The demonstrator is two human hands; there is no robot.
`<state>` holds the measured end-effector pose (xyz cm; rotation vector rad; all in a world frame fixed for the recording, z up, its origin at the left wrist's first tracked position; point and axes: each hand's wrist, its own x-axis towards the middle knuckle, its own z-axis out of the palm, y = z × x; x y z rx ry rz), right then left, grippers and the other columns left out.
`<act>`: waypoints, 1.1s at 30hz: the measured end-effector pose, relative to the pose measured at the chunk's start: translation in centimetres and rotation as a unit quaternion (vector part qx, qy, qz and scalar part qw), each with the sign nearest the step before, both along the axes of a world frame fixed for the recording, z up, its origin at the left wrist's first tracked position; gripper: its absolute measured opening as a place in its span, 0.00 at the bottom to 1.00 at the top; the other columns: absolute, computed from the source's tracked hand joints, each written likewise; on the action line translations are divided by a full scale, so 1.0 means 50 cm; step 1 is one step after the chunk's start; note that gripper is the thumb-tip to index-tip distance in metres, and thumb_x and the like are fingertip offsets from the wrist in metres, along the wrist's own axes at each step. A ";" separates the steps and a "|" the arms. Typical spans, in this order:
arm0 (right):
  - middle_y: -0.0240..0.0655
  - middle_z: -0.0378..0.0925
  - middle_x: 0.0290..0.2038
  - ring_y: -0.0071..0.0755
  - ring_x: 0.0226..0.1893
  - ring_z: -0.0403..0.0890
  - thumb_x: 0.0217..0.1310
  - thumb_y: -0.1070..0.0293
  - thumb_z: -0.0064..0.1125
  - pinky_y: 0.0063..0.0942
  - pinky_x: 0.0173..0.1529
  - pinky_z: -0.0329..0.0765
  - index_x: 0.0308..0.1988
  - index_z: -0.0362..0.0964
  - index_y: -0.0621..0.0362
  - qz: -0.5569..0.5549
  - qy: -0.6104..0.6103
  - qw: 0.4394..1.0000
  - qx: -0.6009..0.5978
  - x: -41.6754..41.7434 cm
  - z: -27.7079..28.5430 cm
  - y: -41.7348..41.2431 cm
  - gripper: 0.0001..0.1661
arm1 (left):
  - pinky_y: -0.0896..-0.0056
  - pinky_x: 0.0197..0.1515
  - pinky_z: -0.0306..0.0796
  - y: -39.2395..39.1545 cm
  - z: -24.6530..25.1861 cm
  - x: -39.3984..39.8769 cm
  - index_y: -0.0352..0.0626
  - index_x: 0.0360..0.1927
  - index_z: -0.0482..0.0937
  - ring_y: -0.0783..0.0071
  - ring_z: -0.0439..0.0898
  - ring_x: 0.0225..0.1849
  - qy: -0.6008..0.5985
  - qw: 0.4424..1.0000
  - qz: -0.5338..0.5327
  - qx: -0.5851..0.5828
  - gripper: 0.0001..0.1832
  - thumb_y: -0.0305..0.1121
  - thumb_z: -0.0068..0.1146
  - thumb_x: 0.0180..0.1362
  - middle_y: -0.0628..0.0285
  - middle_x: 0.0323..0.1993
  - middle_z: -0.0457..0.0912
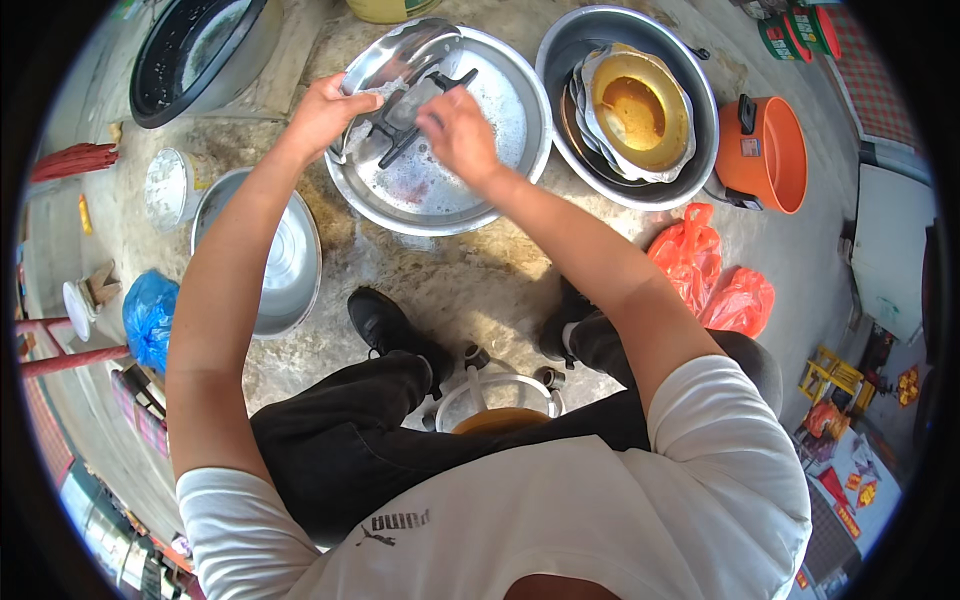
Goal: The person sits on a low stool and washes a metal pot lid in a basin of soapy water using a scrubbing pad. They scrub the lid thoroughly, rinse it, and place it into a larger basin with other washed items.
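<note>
In front of me a wide metal basin [510, 90] holds some water with suds. Over its left part a shiny metal vessel or lid [397, 52] is held tilted, with a black H-shaped frame [399, 133] across it. My left hand [326, 112] grips its left edge, thumb on the near side; a wet, translucent patch shows by the thumb. My right hand [461, 139] is blurred, fingers curled beside the black frame. Whether it holds something or only touches the frame cannot be made out.
To the right, a second basin [551, 82] contains stacked, scallop-edged metal dishes [679, 161]. Beyond stand an orange pot [765, 154] and red plastic bags [686, 251]. On the left are a metal bowl [296, 292], a white bucket [166, 187], a black tub [150, 97] and a blue bag [150, 315].
</note>
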<state>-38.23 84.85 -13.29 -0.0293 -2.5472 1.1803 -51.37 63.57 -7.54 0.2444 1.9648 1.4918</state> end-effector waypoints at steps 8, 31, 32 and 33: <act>0.40 0.77 0.42 0.52 0.44 0.82 0.65 0.64 0.70 0.48 0.47 0.82 0.40 0.82 0.49 -0.049 0.002 0.998 0.049 -0.077 -0.026 0.110 0.06 | 0.69 0.50 0.79 0.008 0.011 0.016 0.34 0.54 0.85 0.76 0.85 0.44 0.011 1.000 0.019 0.011 0.19 0.31 0.73 0.61 0.61 0.44 0.89; 0.47 0.79 0.43 0.57 0.45 0.81 0.65 0.67 0.68 0.51 0.50 0.80 0.41 0.80 0.54 -0.101 -0.034 0.993 0.045 -0.086 -0.004 0.109 0.06 | 0.71 0.52 0.77 -0.001 -0.003 0.005 0.34 0.56 0.84 0.78 0.84 0.45 0.022 1.000 -0.015 -0.005 0.20 0.32 0.72 0.63 0.64 0.47 0.89; 0.48 0.78 0.43 0.58 0.45 0.81 0.65 0.67 0.68 0.52 0.50 0.80 0.40 0.79 0.55 -0.099 -0.022 0.994 0.034 -0.081 -0.012 0.095 0.06 | 0.71 0.52 0.77 -0.008 -0.003 0.007 0.35 0.56 0.84 0.79 0.84 0.45 0.023 0.999 -0.012 -0.022 0.21 0.33 0.73 0.63 0.64 0.47 0.89; 0.49 0.78 0.42 0.60 0.46 0.81 0.64 0.68 0.68 0.52 0.50 0.80 0.39 0.79 0.55 -0.102 -0.008 0.994 0.033 -0.079 -0.024 0.090 0.06 | 0.71 0.52 0.77 0.003 -0.003 0.001 0.35 0.57 0.84 0.79 0.84 0.45 0.027 0.999 -0.013 -0.028 0.21 0.33 0.73 0.63 0.65 0.47 0.89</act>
